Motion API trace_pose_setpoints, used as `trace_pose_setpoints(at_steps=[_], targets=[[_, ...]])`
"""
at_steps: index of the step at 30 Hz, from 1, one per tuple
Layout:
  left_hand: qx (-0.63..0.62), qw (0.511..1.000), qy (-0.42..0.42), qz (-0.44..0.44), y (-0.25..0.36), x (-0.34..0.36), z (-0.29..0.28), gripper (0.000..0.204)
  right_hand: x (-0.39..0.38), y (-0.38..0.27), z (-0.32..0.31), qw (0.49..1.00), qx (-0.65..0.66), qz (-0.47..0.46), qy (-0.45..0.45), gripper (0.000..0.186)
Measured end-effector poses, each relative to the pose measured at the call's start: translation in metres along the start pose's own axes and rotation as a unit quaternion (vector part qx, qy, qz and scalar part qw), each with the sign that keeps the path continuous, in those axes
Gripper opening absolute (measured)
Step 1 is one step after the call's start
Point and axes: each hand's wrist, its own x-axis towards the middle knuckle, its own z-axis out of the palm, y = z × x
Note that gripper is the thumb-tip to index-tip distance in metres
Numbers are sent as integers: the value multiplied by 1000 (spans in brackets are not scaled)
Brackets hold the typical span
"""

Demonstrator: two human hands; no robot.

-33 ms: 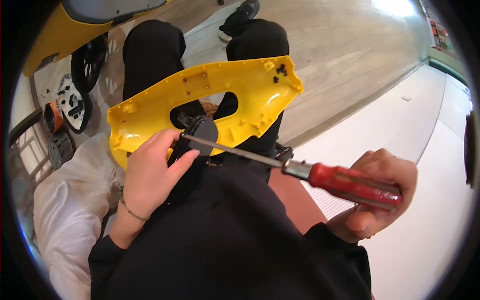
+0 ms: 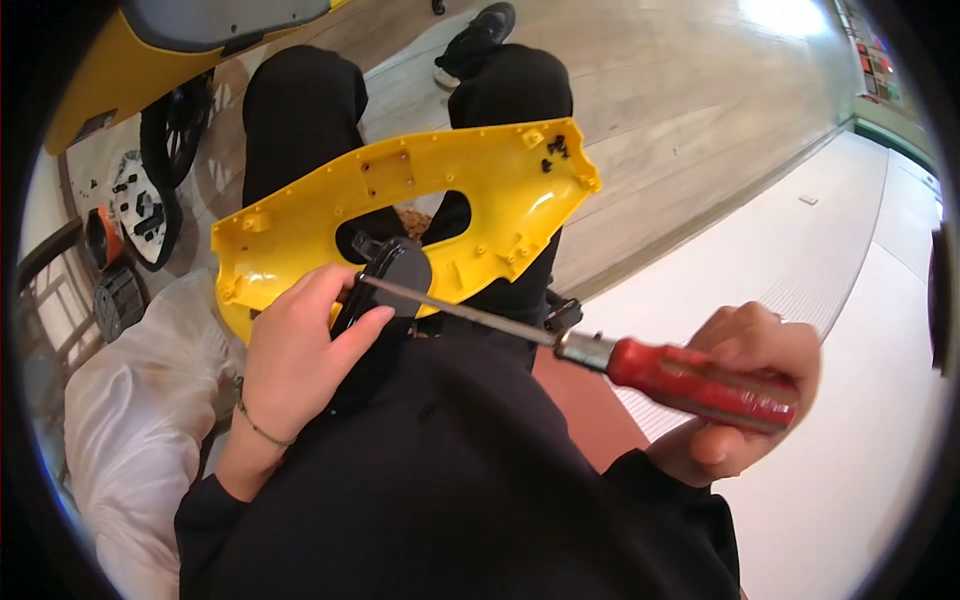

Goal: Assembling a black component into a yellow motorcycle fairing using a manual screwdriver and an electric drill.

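Screwdriver (image 2: 665, 376), red-handled, head view — right hand (image 2: 775, 350) was curled round the handle's end, tip at the rim of a round black part (image 2: 406, 270), exact contact unclear. Left hand (image 2: 300, 345) gripped that part between thumb and fingers, over the near side of a yellow shell (image 2: 500, 180). Shell lay across black trousers (image 2: 305, 115) — small dark pieces (image 2: 548, 165) near its far right end.

A red-handled screwdriver (image 2: 640, 368) is slanting leftward, its metal tip reaching the edge of a black round-faced part (image 2: 410, 268), which is tilting in front of a curved yellow shell (image 2: 395, 175) lying hollow side up, its oval opening showing.
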Motion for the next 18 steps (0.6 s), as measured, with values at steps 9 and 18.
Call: trace_pose_setpoints(at_steps=[9,18], targets=[[-85,996,-35,1,-1,0,-7,32,13,-13,-29,965,140,-34,221,27],[-201,979,25,-2,-9,2,-1,32,23,59,-5,939,-277,204,-4,21]])
